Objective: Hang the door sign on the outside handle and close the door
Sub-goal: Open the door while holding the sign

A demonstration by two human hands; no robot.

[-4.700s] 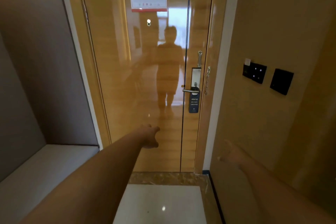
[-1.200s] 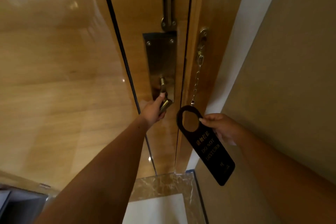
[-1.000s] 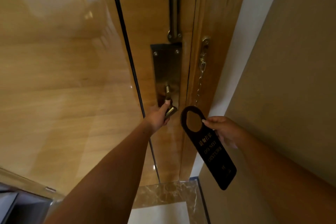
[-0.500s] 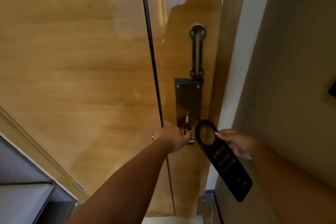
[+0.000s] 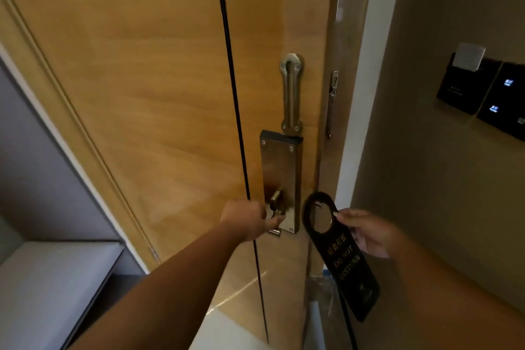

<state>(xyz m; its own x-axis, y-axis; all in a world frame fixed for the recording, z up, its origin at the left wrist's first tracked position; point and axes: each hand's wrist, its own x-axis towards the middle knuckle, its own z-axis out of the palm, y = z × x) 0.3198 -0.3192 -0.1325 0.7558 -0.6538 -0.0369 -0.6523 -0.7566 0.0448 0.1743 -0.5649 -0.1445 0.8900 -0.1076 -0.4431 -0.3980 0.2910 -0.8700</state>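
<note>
The inside handle [image 5: 275, 214] was gripped by the left hand [image 5: 246, 220], seemingly to open the door [image 5: 147, 99]; the door sign [image 5: 342, 260] was pinched beside its hole by the right hand [image 5: 366, 233], apparently kept ready for hanging outside.

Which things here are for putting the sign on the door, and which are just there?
For the job:
door sign, held in the right hand
door handle, gripped by the left hand
door

Just there:
swing guard bar above the lock plate
door chain on the frame
wall switch panels
grey bench
</note>
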